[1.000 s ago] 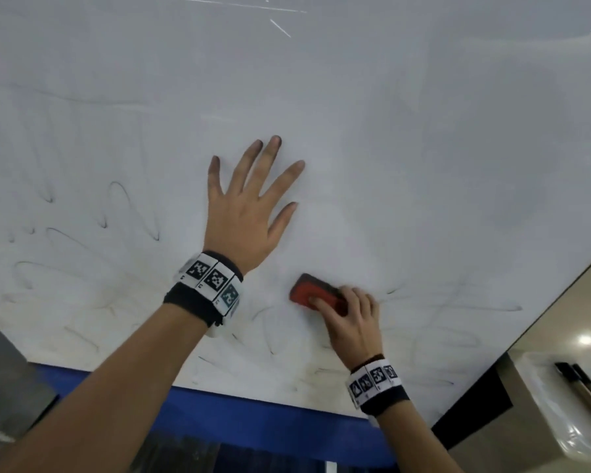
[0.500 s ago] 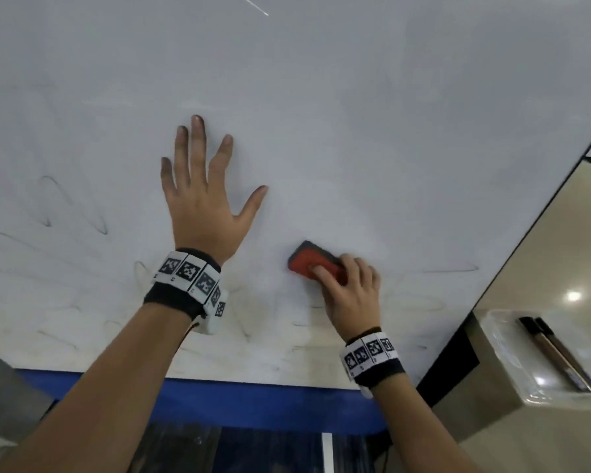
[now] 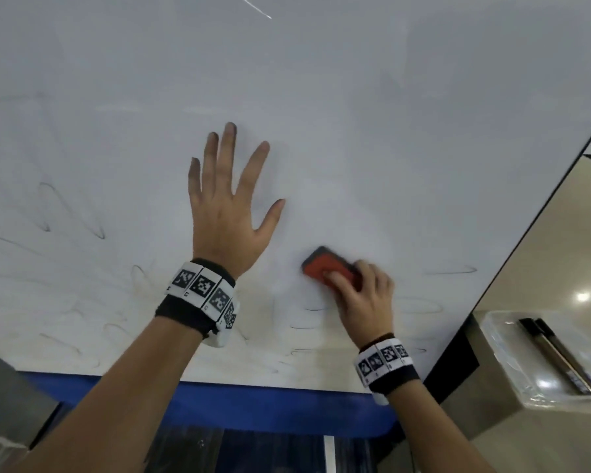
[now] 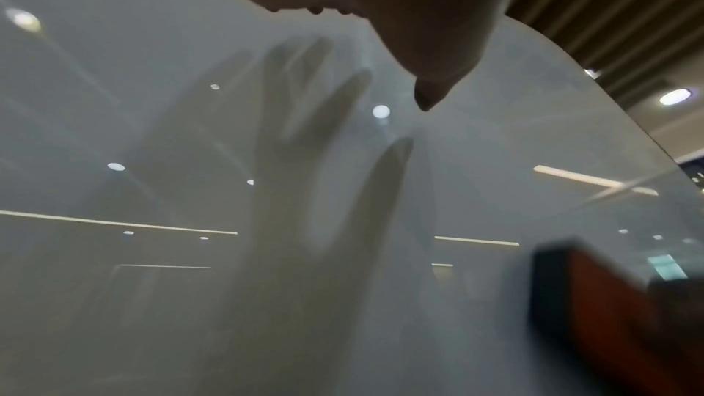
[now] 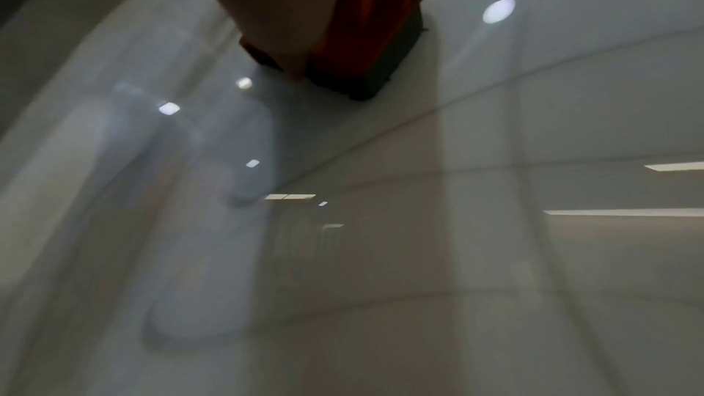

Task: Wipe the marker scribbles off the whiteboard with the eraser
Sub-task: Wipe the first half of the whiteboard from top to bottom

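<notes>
The whiteboard (image 3: 355, 114) fills most of the head view, with faint grey marker loops (image 3: 72, 213) at the left and thin strokes (image 3: 451, 270) low on the right. My right hand (image 3: 359, 291) grips a red eraser (image 3: 325, 268) with a black felt base and presses it flat on the board. The right wrist view shows the eraser (image 5: 366, 41) under my fingers against the glossy whiteboard (image 5: 381, 222). My left hand (image 3: 229, 206) lies flat on the board with fingers spread, just left of the eraser. In the left wrist view the eraser (image 4: 609, 312) is a blurred red block at lower right.
A blue strip (image 3: 253, 407) runs along the board's lower edge. At the right stands a clear tray (image 3: 512, 380) holding dark markers (image 3: 556, 356). The board's right edge (image 3: 526, 233) slants beside a beige floor with light glare.
The eraser and my right hand have stayed near the lower middle of the board, with small shifts. My left hand's fingers turned from tilted right to more upright. The camera view shifted.
</notes>
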`<action>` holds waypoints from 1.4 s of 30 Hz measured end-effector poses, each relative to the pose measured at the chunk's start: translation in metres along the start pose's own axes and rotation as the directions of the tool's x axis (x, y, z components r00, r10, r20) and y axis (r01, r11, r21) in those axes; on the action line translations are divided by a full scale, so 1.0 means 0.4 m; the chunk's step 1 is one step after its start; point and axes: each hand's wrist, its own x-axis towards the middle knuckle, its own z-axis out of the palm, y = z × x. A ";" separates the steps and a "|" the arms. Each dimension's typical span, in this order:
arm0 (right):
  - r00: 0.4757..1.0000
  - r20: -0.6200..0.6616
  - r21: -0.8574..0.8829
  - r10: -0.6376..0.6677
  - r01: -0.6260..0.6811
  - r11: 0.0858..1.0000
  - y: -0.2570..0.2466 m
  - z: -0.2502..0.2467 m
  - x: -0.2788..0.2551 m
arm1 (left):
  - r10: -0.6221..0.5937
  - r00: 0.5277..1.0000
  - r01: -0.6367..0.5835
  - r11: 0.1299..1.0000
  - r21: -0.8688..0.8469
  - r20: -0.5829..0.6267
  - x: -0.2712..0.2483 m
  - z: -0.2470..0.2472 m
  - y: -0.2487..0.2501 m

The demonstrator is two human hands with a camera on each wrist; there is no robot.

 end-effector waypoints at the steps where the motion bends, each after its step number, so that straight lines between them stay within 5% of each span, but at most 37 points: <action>1: 0.982 -0.077 0.051 0.171 -0.168 0.985 0.038 -0.028 -0.002 | 0.028 0.999 -0.028 1.000 0.008 0.029 -0.003 0.007 0.003; 3: 0.792 -0.197 0.214 0.578 -0.540 0.814 0.132 -0.078 -0.037 | 0.017 0.997 -0.018 1.000 0.016 0.080 -0.014 0.021 0.008; 6: 0.369 -0.275 0.439 0.888 -0.773 0.458 0.216 -0.106 -0.094 | -0.018 0.996 0.019 1.000 -0.013 0.089 -0.018 0.029 0.017; 8: 0.205 -0.285 0.515 0.936 -0.791 0.330 0.207 -0.101 -0.067 | -0.025 0.996 0.027 0.999 -0.021 0.090 -0.018 0.028 0.022; 9: 0.190 -0.284 0.539 0.940 -0.779 0.321 0.185 -0.098 -0.033 | -0.027 0.996 0.028 1.000 -0.014 0.089 -0.019 0.029 0.022; 10: 0.241 -0.285 0.535 0.928 -0.763 0.362 0.158 -0.095 0.001 | -0.027 0.996 0.027 1.000 -0.004 0.089 -0.021 0.031 0.023; 12: 0.485 -0.278 0.456 0.829 -0.693 0.559 0.108 -0.088 0.049 | -0.028 0.996 0.026 0.999 0.019 0.086 -0.023 0.035 0.021; 14: 0.637 -0.204 0.370 0.743 -0.653 0.661 0.085 -0.088 0.043 | -0.025 0.996 0.022 0.999 0.034 0.086 -0.025 0.036 0.020; 16: 0.610 -0.169 0.361 0.774 -0.693 0.624 0.105 -0.087 -0.008 | -0.020 0.996 0.016 0.999 0.043 0.088 -0.025 0.037 0.019; 20: 0.282 -0.187 0.491 0.941 -0.803 0.338 0.131 -0.098 -0.064 | -0.038 0.995 0.037 0.999 0.013 0.091 -0.026 0.037 0.024; 22: 0.238 -0.183 0.514 0.954 -0.804 0.299 0.126 -0.105 -0.026 | -0.043 0.995 0.043 0.999 0.003 0.090 -0.027 0.036 0.024; 23: 0.299 -0.196 0.495 0.934 -0.792 0.358 0.119 -0.106 -0.004 | -0.041 0.995 0.042 0.999 0.000 0.091 -0.028 0.036 0.024; 26: 0.663 -0.143 0.333 0.735 -0.667 0.667 0.074 -0.098 0.028 | -0.037 0.995 0.037 0.999 0.006 0.093 -0.031 0.042 0.021; 27: 0.735 -0.106 0.305 0.670 -0.617 0.725 0.065 -0.086 0.017 | -0.038 0.995 0.037 0.999 0.014 0.093 -0.032 0.045 0.020; 29: 0.729 -0.104 0.315 0.677 -0.621 0.717 0.071 -0.059 -0.029 | -0.033 0.995 0.031 0.999 0.022 0.099 -0.034 0.047 0.018; 30: 0.656 -0.113 0.372 0.746 -0.669 0.644 0.080 -0.043 -0.065 | -0.030 0.994 0.027 0.999 0.025 0.106 -0.034 0.047 0.015; 32: 0.390 -0.136 0.508 0.911 -0.762 0.402 0.082 -0.028 -0.125 | -0.028 0.992 0.025 0.999 0.027 0.123 -0.033 0.045 0.012; 35: -0.001 -0.184 0.609 0.983 -0.785 0.113 0.080 0.002 -0.149 | -0.029 0.991 0.026 0.999 0.021 0.134 -0.036 0.043 0.009; 36: -0.102 -0.172 0.643 0.980 -0.765 0.033 0.071 0.002 -0.124 | -0.029 0.991 0.026 0.999 0.023 0.131 -0.039 0.044 0.009; 37: -0.150 -0.155 0.675 0.977 -0.738 -0.006 0.060 0.002 -0.091 | -0.031 0.991 0.027 0.999 0.026 0.128 -0.041 0.045 0.011; 38: -0.104 -0.158 0.688 0.982 -0.725 0.034 0.048 0.003 -0.061 | -0.034 0.991 0.031 0.999 0.026 0.127 -0.042 0.046 0.012; 39: 0.042 -0.175 0.672 0.984 -0.725 0.151 0.030 0.002 -0.037 | -0.037 0.991 0.034 0.999 0.023 0.129 -0.044 0.048 0.014; 41: 0.482 -0.154 0.513 0.862 -0.707 0.487 -0.004 0.006 -0.034 | -0.040 0.990 0.038 0.999 0.024 0.136 -0.045 0.049 0.015; 42: 0.611 -0.097 0.442 0.786 -0.681 0.584 -0.001 0.013 -0.052 | -0.040 0.989 0.036 0.999 0.027 0.139 -0.046 0.048 0.013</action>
